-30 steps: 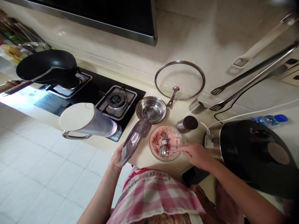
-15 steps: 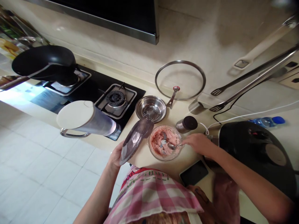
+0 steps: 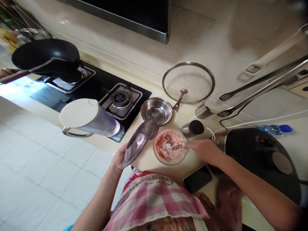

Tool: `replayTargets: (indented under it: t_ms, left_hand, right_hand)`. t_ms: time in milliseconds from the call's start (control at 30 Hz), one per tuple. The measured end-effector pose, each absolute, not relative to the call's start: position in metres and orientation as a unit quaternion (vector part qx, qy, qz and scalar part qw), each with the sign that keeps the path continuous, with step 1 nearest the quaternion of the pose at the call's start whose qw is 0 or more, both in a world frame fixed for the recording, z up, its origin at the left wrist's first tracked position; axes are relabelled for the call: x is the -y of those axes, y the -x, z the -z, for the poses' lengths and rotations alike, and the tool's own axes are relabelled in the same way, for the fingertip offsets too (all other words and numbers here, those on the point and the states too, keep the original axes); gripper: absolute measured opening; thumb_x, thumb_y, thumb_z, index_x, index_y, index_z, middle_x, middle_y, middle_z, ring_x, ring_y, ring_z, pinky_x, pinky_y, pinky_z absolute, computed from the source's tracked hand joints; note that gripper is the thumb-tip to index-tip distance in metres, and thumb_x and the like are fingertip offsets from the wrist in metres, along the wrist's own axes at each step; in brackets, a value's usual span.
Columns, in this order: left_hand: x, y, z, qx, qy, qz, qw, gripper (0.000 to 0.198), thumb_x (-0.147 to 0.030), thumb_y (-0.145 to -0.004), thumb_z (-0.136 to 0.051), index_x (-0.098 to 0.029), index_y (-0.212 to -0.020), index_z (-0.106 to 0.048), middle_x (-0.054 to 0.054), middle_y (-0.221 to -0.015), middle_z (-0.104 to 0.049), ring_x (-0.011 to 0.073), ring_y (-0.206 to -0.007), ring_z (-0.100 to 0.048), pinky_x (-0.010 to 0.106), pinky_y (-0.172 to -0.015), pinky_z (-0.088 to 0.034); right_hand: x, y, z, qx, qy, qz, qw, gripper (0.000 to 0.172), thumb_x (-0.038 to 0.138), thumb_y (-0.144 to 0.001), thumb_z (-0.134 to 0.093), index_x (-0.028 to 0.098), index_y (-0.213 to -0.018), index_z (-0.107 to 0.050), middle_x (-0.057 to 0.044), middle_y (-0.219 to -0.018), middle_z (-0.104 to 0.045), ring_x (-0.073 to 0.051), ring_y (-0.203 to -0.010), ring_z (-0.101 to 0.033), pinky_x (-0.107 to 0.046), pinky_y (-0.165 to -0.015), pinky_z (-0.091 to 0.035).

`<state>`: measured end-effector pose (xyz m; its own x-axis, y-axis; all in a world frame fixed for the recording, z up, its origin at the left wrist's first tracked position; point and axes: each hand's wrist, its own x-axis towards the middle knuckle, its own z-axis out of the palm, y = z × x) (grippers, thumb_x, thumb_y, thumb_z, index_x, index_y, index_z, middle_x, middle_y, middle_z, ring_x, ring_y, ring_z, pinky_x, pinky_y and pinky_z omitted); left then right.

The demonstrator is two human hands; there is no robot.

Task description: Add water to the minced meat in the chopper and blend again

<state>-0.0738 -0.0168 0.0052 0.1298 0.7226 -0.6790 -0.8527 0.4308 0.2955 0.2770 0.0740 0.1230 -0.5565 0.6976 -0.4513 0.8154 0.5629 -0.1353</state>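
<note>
A glass chopper bowl point(image 3: 170, 146) of pink minced meat with a blade in its middle stands near the counter's front edge. My right hand point(image 3: 203, 150) holds a metal spoon point(image 3: 176, 148) whose bowl is in the meat. My left hand point(image 3: 119, 158) holds the chopper's clear round lid point(image 3: 140, 140) tilted up, just left of the bowl.
A steel strainer bowl point(image 3: 156, 110) and a glass pot lid point(image 3: 188, 82) sit behind. A small steel jar point(image 3: 192, 128), a black rice cooker point(image 3: 262, 158), a phone point(image 3: 197, 178), a white-lidded jug point(image 3: 88, 117), a gas hob point(image 3: 96, 93) with a black pan point(image 3: 45, 57).
My right hand drew the spoon from the bowl's near side toward its right side and middle. The lid in my left hand stayed almost still.
</note>
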Motion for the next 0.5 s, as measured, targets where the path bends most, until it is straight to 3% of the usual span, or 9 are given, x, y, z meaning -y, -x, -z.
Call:
replayTargets:
  t_ms: [67,267,500]
  left_hand:
    - [0.016,0.074,-0.005,-0.398,0.083,-0.523,0.749,0.015,-0.006,-0.080,-0.053,-0.014,-0.085,-0.065,0.001,-0.062,-0.066,0.0109,-0.052,-0.062,0.019,-0.051,-0.053]
    - [0.016,0.075,-0.003,-0.384,0.073,-0.531,0.752,0.016,-0.004,-0.079,-0.054,-0.014,-0.085,-0.066,0.000,-0.062,-0.066,0.0105,-0.052,-0.062,0.018,-0.049,-0.051]
    - [0.016,0.075,-0.003,-0.367,0.092,-0.521,0.765,0.011,-0.005,-0.080,-0.058,-0.013,-0.078,-0.065,0.001,-0.062,-0.067,0.0096,-0.052,-0.061,0.017,-0.051,-0.052]
  right_hand:
    - [-0.078,-0.278,-0.133,-0.864,-0.427,0.196,0.180,0.044,0.007,-0.082,-0.049,0.031,-0.109,-0.073,-0.003,-0.094,-0.076,-0.020,-0.085,-0.070,-0.026,-0.069,-0.049]
    - [-0.075,-0.279,-0.144,-0.864,-0.396,0.189,0.248,0.039,0.006,-0.082,-0.048,0.029,-0.097,-0.077,-0.004,-0.091,-0.075,-0.021,-0.084,-0.069,-0.027,-0.067,-0.046]
    - [-0.079,-0.278,-0.134,-0.870,-0.429,0.111,0.215,0.046,0.003,-0.086,-0.045,0.028,-0.117,-0.067,-0.003,-0.094,-0.071,-0.018,-0.087,-0.067,-0.025,-0.066,-0.043]
